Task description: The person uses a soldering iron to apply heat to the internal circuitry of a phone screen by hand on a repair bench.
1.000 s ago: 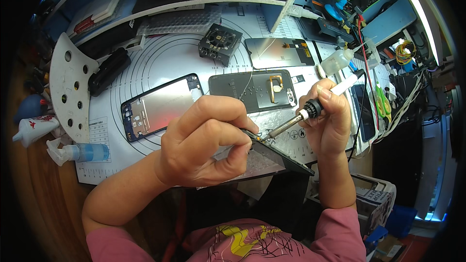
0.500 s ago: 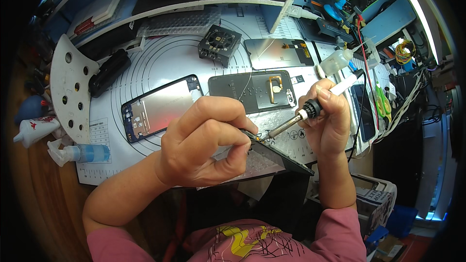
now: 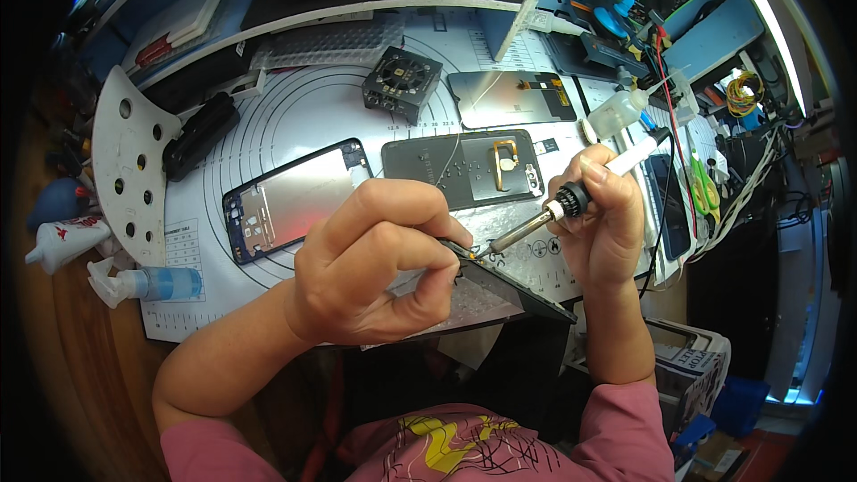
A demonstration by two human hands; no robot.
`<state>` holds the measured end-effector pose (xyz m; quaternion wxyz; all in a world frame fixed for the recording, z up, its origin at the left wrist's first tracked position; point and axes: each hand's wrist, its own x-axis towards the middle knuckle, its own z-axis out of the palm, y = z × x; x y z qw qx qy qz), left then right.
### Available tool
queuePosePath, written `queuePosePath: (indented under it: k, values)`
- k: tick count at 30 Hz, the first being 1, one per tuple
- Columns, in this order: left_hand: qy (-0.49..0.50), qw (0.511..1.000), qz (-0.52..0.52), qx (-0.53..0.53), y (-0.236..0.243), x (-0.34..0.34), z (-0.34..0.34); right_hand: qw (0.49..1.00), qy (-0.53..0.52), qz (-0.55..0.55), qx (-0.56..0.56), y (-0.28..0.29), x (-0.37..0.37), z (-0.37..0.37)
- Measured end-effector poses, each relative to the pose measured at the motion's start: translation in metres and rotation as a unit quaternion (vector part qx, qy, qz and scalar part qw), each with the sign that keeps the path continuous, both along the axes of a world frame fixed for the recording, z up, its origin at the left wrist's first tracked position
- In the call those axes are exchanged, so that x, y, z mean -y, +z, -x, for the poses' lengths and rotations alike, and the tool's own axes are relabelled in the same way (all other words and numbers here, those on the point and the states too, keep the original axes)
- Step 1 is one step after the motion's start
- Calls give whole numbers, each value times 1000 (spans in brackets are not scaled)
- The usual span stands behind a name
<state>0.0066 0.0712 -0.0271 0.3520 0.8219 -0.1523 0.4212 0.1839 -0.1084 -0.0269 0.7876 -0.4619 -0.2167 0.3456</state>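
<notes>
My left hand [image 3: 379,263] is closed, thumb and forefinger pinching the upper corner of a thin dark phone part [image 3: 513,290], held tilted over the mat's near edge. In my right hand [image 3: 603,223] is a soldering iron [image 3: 522,234] with a white handle and black collar, gripped like a pen. Its tip is at the pinched corner, beside a small gold-coloured spot; whether it touches cannot be made out. Beyond my hands lies a dark phone back cover [image 3: 428,161] with tiny screws and a copper-coloured flex coil on it. Left of that sits a phone frame [image 3: 299,205].
On the white printed mat [image 3: 201,205] are a small black fan [image 3: 402,80] and a silver screen panel [image 3: 509,98]. A clear dropper bottle [image 3: 616,114] and green scissors [image 3: 705,187] lie right. A blue spray bottle [image 3: 170,283] and perforated white panel [image 3: 134,156] stand left.
</notes>
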Motion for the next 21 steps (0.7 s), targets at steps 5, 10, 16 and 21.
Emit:
queuePosePath:
  k: [5, 10, 16, 21]
  values:
    - [5, 1000, -4, 2, 0, 0, 0, 1000, -7, 0, -4, 2, -1, 1]
    - [2, 1000, -2, -1, 0, 0, 0, 1000, -7, 1, 1, 1, 0, 1]
    - [-3, 1000, -4, -1, 0, 0, -1, 1000, -7, -2, 9, 1, 0, 1]
    - [-2, 1000, -10, -3, 1, 0, -1, 999, -26, 23, 33, 4, -3, 5]
